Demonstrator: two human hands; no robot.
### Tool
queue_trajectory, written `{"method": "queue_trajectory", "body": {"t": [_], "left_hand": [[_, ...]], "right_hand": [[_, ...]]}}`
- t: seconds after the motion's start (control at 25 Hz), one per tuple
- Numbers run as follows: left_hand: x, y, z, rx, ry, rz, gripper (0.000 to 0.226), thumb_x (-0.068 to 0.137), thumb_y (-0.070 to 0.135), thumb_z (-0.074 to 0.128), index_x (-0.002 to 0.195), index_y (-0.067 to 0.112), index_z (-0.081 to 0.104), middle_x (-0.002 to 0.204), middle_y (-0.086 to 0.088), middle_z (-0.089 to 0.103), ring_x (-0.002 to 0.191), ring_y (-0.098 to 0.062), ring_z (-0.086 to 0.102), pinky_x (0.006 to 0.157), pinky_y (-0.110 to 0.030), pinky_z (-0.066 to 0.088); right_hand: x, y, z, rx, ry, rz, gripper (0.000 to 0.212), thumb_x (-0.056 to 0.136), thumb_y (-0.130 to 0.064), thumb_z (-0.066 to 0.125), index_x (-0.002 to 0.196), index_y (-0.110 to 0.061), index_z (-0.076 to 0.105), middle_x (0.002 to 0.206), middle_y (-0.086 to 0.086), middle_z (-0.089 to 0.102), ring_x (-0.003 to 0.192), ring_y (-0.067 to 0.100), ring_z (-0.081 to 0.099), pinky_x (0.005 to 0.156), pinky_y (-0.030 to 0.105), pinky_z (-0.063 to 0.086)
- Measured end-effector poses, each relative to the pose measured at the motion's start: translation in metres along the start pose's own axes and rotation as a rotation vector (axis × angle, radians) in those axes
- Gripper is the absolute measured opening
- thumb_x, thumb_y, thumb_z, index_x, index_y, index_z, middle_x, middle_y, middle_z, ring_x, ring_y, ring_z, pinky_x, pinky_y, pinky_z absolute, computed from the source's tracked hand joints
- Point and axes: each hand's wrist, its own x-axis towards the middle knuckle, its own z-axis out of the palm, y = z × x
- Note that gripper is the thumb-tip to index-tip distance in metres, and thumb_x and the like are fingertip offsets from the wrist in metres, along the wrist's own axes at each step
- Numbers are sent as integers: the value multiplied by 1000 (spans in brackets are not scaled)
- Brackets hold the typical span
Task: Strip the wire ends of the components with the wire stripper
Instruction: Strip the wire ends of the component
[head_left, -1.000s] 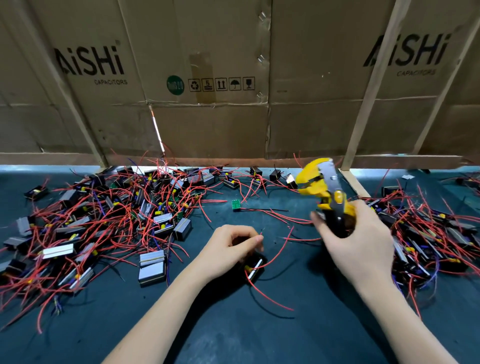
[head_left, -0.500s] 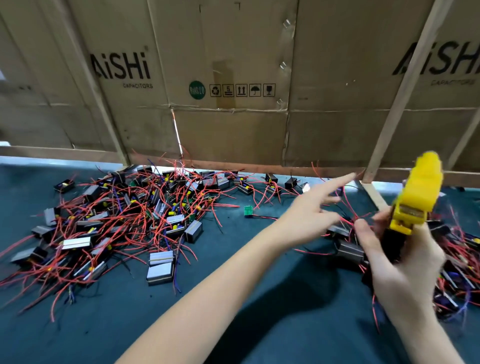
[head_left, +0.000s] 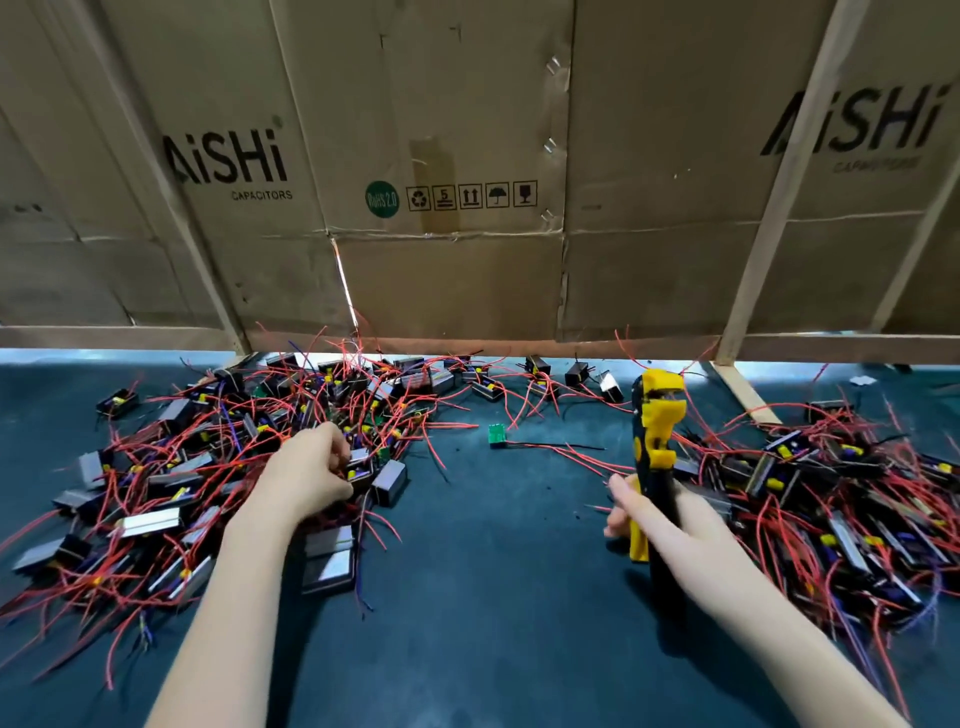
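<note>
Nearest us, our right hand (head_left: 662, 525) wraps the wire stripper (head_left: 653, 457), holding it upright and ready above the counter (head_left: 493, 597). Farther left, our left hand (head_left: 311, 467) pinches a component (head_left: 358, 467) from the left pile (head_left: 171, 467), probably the next to strip.

The left hand (head_left: 311, 467) grips a component (head_left: 358, 470) at the near edge of the left pile (head_left: 171, 467) of red-wired components. The right hand (head_left: 660, 514) holds the yellow wire stripper (head_left: 653, 431) upright, head up, above the dark table (head_left: 493, 597). A second pile (head_left: 841, 499) lies to the right.
</note>
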Motion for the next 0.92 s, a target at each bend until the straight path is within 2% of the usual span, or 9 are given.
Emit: {"method": "queue_trajectory", "body": {"t": [0.08, 0.16, 0.24, 0.32, 0.44, 0.52, 0.6, 0.8, 0.92], "left_hand": [[0, 2, 7, 28, 104, 31, 34, 73, 11, 75, 96, 22, 53, 99, -1, 52, 90, -22, 56, 74, -33, 46], [-1, 5, 8, 45, 179, 89, 31, 72, 14, 79, 89, 25, 56, 94, 3, 57, 90, -23, 58, 71, -32, 46], [-2, 6, 9, 68, 216, 147, 28, 69, 17, 80, 83, 27, 58, 85, 6, 60, 89, -23, 60, 69, -31, 40], [-4, 7, 9, 76, 283, 162, 27, 70, 21, 81, 86, 25, 60, 87, 6, 63, 96, -26, 58, 73, -34, 36], [-8, 11, 2, -110, 490, 179, 30, 72, 29, 83, 92, 26, 61, 96, 7, 63, 107, -31, 50, 85, -41, 34], [-11, 11, -2, -235, 585, 196, 32, 72, 30, 84, 92, 29, 58, 95, 11, 61, 106, -29, 49, 85, -40, 29], [-9, 7, 0, -145, 649, 157, 32, 72, 28, 83, 93, 26, 58, 92, 8, 62, 102, -32, 51, 82, -41, 29], [1, -8, 12, -6, 563, 5, 29, 80, 15, 74, 107, 9, 64, 107, -14, 67, 105, -39, 54, 86, -45, 42], [0, -8, 16, 13, 602, 5, 35, 79, 6, 71, 113, 4, 63, 112, -20, 62, 107, -42, 53, 88, -47, 39]], "right_hand": [[0, -3, -4, 13, -46, 33, 42, 79, -45, 63, 97, -7, 64, 92, 12, 73, 84, 16, 71, 75, 21, 52], [-1, -3, -7, 9, -100, 86, 24, 87, -30, 68, 107, -17, 64, 103, 6, 73, 95, 15, 69, 84, 27, 53], [-3, -3, -11, 0, -148, 123, 33, 83, -24, 75, 114, -25, 63, 108, -2, 73, 104, 15, 67, 94, 35, 49], [-4, -4, -11, 6, -168, 141, 46, 70, -28, 70, 115, -28, 63, 111, -6, 72, 108, 12, 65, 98, 36, 48], [-6, -3, -4, 12, -127, 142, 41, 64, -35, 67, 103, -24, 69, 107, -16, 71, 106, 4, 63, 94, 25, 44], [-5, -2, -1, -5, -101, 136, 38, 64, -40, 70, 96, -21, 72, 103, -20, 71, 101, -1, 64, 89, 23, 42], [-5, -3, 1, -38, -106, 120, 40, 65, -46, 72, 98, -23, 72, 97, -15, 73, 93, -2, 65, 85, 23, 42], [-8, 1, 4, -166, -145, 27, 30, 75, -44, 79, 94, -22, 71, 93, -5, 73, 94, 14, 66, 91, 35, 47], [-12, -1, 12, -256, -115, -28, 38, 69, -59, 74, 86, -27, 67, 89, 4, 70, 89, 25, 62, 85, 38, 49]]}}
